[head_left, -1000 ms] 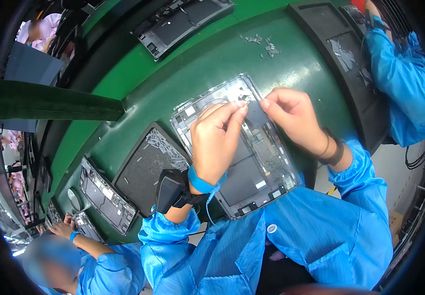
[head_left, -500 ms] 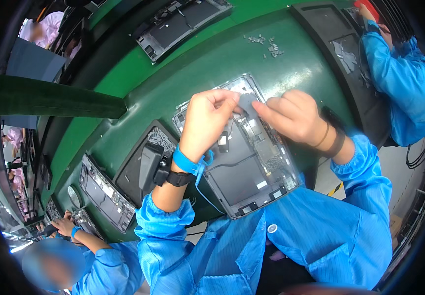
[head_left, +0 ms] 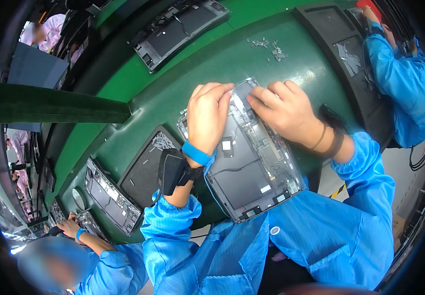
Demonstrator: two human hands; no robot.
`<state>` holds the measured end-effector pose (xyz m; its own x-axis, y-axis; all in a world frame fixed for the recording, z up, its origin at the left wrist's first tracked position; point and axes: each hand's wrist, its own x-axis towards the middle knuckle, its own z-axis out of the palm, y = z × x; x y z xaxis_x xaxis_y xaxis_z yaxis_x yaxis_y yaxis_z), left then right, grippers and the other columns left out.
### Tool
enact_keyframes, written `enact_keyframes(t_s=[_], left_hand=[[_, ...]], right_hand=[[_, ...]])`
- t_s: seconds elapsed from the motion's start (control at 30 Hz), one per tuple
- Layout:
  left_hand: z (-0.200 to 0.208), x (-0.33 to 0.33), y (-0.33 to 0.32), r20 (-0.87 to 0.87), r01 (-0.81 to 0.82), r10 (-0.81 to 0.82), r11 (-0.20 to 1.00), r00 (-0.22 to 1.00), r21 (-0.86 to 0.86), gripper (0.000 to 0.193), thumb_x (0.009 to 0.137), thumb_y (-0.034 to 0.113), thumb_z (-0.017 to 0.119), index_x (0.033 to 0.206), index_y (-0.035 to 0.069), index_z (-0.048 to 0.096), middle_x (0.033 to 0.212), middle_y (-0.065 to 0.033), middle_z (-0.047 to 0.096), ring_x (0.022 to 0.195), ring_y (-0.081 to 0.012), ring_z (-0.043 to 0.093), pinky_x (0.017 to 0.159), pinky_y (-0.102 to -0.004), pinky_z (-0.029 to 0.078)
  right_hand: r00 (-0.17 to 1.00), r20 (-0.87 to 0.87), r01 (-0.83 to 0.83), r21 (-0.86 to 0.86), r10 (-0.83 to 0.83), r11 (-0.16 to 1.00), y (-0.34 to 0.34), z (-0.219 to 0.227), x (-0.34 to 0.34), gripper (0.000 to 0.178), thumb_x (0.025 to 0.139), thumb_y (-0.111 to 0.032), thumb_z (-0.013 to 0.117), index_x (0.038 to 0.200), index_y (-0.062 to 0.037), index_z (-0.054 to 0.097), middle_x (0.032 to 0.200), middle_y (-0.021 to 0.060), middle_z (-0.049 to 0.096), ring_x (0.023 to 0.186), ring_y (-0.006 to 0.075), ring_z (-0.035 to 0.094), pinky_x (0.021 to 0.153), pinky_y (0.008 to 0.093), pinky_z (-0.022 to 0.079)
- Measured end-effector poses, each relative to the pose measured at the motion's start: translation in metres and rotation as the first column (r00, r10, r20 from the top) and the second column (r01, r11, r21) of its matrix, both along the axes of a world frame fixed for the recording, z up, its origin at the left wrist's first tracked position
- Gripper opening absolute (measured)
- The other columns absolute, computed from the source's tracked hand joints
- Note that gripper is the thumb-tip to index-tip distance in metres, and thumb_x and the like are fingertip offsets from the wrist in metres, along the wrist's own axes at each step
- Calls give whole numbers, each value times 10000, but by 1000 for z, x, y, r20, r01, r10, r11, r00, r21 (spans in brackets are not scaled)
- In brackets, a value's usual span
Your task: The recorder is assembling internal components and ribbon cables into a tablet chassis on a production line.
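Note:
An opened tablet-like device chassis (head_left: 237, 175) lies in front of me, with dark flat battery cells, a circuit board (head_left: 270, 152) and a black cable exposed. At its far end is a thin grey piece (head_left: 242, 91) between my two hands. My left hand (head_left: 207, 117) is over the far left edge, thumb and fingers pinched beside the grey piece; whatever sits in the pinch is too small to make out. From the right, my right hand (head_left: 287, 109) reaches in, fingers curled and thumb and forefinger closed at the grey piece's right edge. A blue strap (head_left: 196, 153) circles my left wrist.
Small grey parts (head_left: 275, 50) lie scattered beyond the device. A dark tray (head_left: 146, 164) with small pieces and another opened chassis (head_left: 108, 196) are at left. A large black tray (head_left: 328, 32) stands at right. Co-workers' arms (head_left: 401, 83) show on both sides.
The grey piece now lies flatter against the chassis's far end. My hands have moved slightly apart, the left fingertips up along its edge. The view has shifted a little.

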<state>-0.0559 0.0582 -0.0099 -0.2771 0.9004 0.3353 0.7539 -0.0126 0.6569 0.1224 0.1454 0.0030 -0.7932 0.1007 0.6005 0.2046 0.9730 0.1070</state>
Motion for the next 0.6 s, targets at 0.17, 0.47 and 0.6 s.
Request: enact_keyframes(t_s=[0.17,0.47,0.6], left_hand=[[0,-1,5,-42,3,-2,1000,999,16,133,848,86,664,952,37,730,840,-115,673,803,-282,613,756,-369,485],[-4,-1,2,-20,18,-18,1000,1000,26,130,854,75,650,950,29,724,866,-120,669,837,-290,610,778,-368,482],[-2,-5,-4,-96,15,0,988,995,155,186,858,58,622,1026,14,689,1017,-146,658,998,-325,588,888,-381,460]], right_hand=[[989,146,18,-34,-13,999,-1,4,3,205,731,-139,630,899,-45,700,1031,51,667,681,149,576,596,283,431],[865,500,-52,-1,45,999,-3,20,-2,341,744,-106,600,1030,61,679,1163,207,662,680,225,697,545,320,538],[877,473,8,-196,87,981,4,22,-5,359,724,-77,619,1061,32,676,1198,187,650,734,247,693,613,353,546]])
